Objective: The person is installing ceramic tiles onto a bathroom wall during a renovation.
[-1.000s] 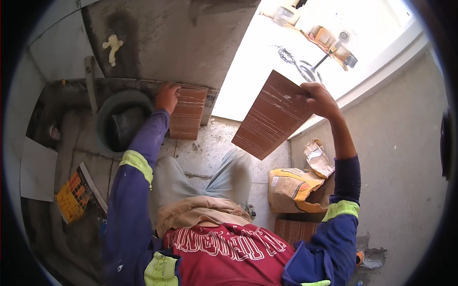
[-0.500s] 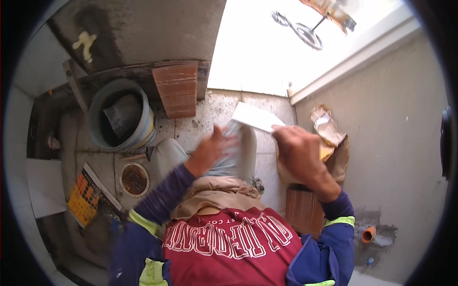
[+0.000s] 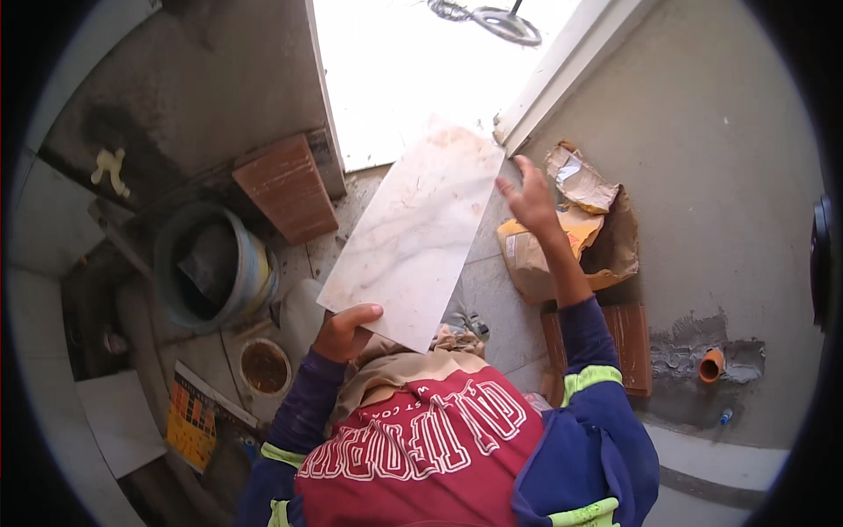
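Observation:
A white marbled tile [image 3: 413, 228] is tilted over my lap, glazed face up. My left hand [image 3: 351, 325] grips its lower left corner, thumb on top and fingers underneath. Just right of the tile's upper right edge is my right hand [image 3: 531, 198], fingers apart; whether its fingertips touch that edge I cannot tell. Reddish-brown tiles [image 3: 285, 184] lean on the wall by the doorway, and another brown stack [image 3: 628, 347] lies at the right, partly behind my forearm.
A bucket [image 3: 198, 272], a small round container [image 3: 263, 364], a loose white tile [image 3: 118, 417] and a chart [image 3: 193, 417] are at left. A torn paper sack [image 3: 527, 259] lies at right, below the doorframe [image 3: 562, 70]. An orange pipe [image 3: 711, 364] protrudes from the right wall.
The tile has turned over from its brown back to its white face and swung toward the middle. My left hand left the wall-side tiles and took hold of it; my right hand has loosened.

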